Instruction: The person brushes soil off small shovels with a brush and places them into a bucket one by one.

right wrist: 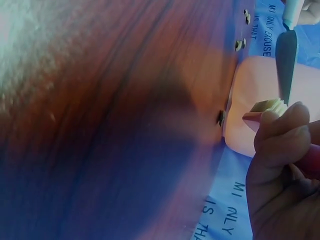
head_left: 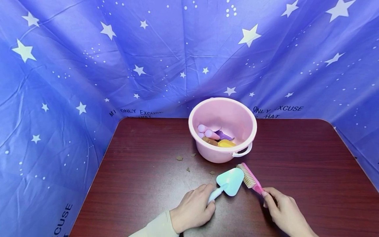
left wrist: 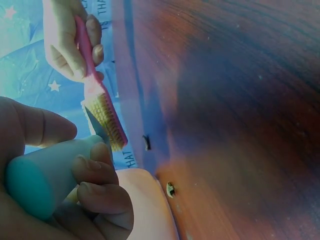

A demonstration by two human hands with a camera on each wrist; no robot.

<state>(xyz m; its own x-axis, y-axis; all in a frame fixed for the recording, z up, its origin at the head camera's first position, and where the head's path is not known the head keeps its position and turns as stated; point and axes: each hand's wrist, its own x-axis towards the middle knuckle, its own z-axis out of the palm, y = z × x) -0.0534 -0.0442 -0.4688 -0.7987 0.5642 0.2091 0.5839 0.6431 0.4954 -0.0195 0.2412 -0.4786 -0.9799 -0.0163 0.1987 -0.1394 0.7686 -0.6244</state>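
My left hand (head_left: 193, 208) grips the pale handle of a light blue toy shovel (head_left: 232, 181), its blade held in front of the bucket. In my right hand (head_left: 284, 208) is the handle of a pink brush (head_left: 250, 176), its pale bristles turned toward the shovel blade. Bristles and blade edge are very close; whether they touch I cannot tell. The left wrist view shows fingers curled round the shovel handle (left wrist: 55, 170). Several small brown bits, one of them a flake (head_left: 179, 158), lie on the table left of the shovel.
A pink bucket (head_left: 222, 157) with a white handle stands at the back of the dark red-brown table (head_left: 142, 148). Inside it are pink-handled tools (head_left: 212, 134), a purple piece (head_left: 225, 135), a yellow piece (head_left: 226, 143) and something brown (head_left: 209, 141). A blue star-patterned cloth (head_left: 165, 49) hangs behind.
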